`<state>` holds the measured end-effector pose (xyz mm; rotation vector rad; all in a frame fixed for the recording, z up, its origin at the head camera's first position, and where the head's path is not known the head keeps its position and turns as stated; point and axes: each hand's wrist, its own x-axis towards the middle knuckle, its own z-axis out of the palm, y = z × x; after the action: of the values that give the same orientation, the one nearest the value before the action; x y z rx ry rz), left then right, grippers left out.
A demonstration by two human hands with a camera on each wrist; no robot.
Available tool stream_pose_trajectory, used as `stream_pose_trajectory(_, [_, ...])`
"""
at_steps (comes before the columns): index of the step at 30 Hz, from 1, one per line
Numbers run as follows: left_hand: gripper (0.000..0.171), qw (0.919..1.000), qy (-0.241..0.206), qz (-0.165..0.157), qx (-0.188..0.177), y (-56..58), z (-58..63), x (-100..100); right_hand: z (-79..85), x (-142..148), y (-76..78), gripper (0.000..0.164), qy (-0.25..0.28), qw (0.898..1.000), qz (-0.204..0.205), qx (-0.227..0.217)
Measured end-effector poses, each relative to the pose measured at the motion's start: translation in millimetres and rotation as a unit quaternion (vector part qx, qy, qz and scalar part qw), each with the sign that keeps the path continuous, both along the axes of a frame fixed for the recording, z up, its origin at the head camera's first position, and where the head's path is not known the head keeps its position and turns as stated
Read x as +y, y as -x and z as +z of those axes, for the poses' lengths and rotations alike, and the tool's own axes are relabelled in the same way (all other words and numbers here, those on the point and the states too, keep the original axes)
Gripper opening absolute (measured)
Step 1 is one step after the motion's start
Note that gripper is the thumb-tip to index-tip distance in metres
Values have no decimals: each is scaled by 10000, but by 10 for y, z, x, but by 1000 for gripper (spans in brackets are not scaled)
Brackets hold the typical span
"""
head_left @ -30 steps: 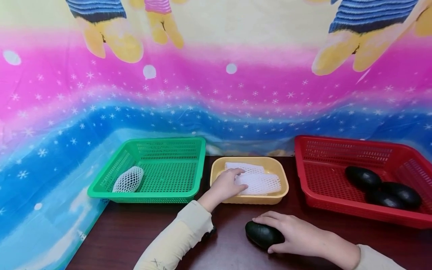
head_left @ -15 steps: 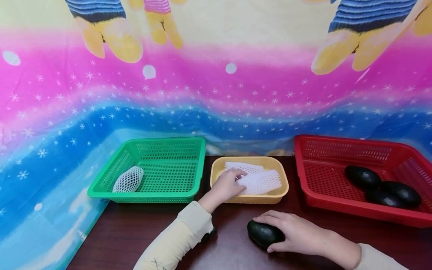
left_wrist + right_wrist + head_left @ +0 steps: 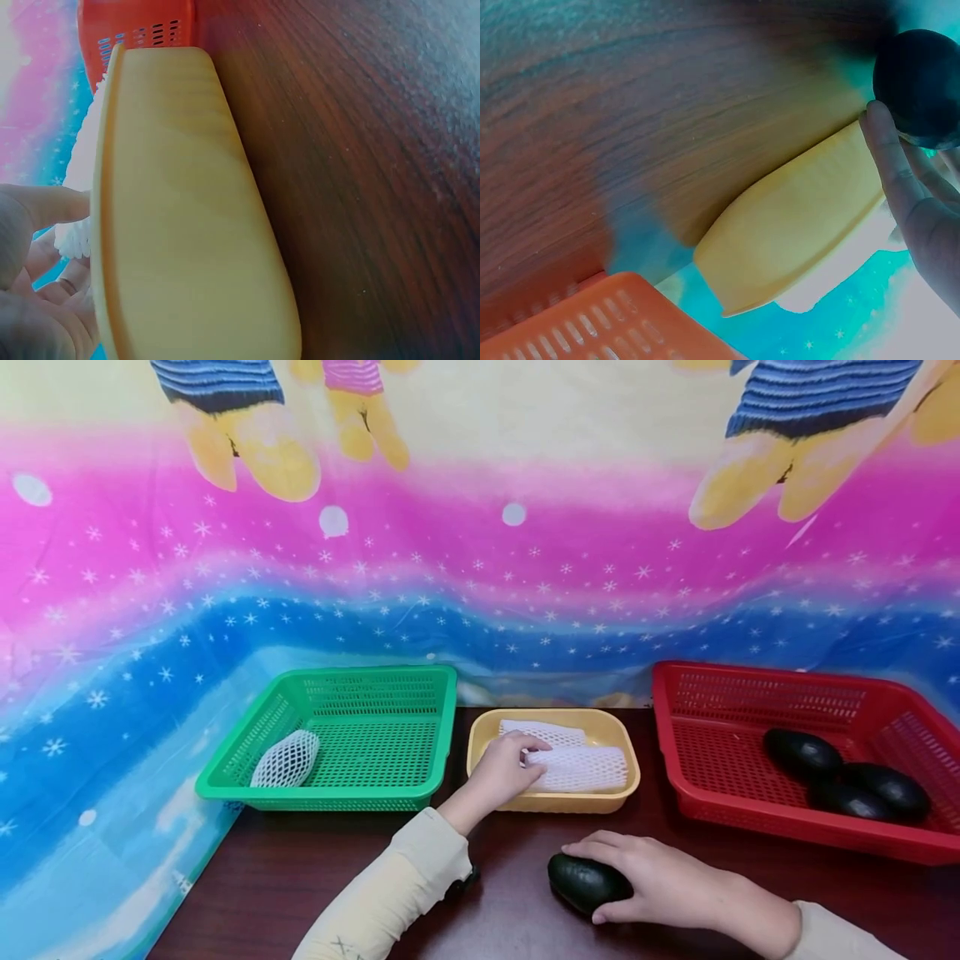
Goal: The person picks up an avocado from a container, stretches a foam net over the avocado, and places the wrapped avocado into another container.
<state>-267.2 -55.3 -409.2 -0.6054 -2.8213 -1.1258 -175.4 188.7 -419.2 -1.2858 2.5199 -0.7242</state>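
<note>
My left hand (image 3: 504,772) reaches into the yellow tray (image 3: 581,803) and pinches the left end of a white foam net sleeve (image 3: 585,768). Behind that sleeve lies another white foam net (image 3: 536,728). In the left wrist view, the thumb and fingers stand around the end of the white netting (image 3: 73,241), partly hidden by the tray wall. On the table in front of the tray, my right hand (image 3: 663,881) holds a dark green avocado (image 3: 587,883), thumb on the near side and fingers over the far side. The right wrist view shows the avocado (image 3: 919,86) past the fingertips.
To the left, a green basket (image 3: 315,795) holds one avocado in a white net (image 3: 285,760). The red basket (image 3: 795,839) on the right contains several bare avocados (image 3: 804,754). A printed cloth (image 3: 480,560) hangs behind the dark wooden table (image 3: 510,910).
The front net sleeve shifts slightly in the left hand: its right end tilted upward half a second ago and now lies flatter. The right hand and its avocado stay nearly in place.
</note>
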Motion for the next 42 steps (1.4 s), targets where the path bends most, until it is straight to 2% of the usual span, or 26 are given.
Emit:
stream_pose_trajectory(10, [26,9991,-382,-22,189,-85,90,-101,-8,4,-3,64,23,10000,84,20])
stream_pose_trajectory(17, [25,9977,-558,-182,342,-163,118,-163,29,-2,14,66,-110,9998,-80,-152])
stream_pose_trajectory(19, [25,9973,-604,-178,371,-188,137,-178,55,-1,15,66,-137,9998,-113,-54])
stream_pose_trajectory(25, [24,9960,-747,-125,467,-264,242,-229,157,17,15,58,14,9981,-153,597])
stream_pose_trajectory(32, [22,9931,-996,-93,608,-350,299,-318,304,87,46,39,373,9940,-577,855])
stream_pose_trajectory(36, [21,9917,-1170,-72,531,-396,314,-346,338,122,39,28,1082,9796,-748,1520])
stream_pose_trajectory(38, [20,9914,-1207,-54,500,-415,323,-355,343,135,48,23,1497,9671,-777,1906])
stream_pose_trajectory(41, [20,9903,-1294,-60,513,-437,320,-378,354,152,80,6,2031,9461,-780,2398])
stream_pose_trajectory(42, [20,9899,-1323,-59,513,-443,317,-388,360,159,92,6,2187,9394,-765,2527])
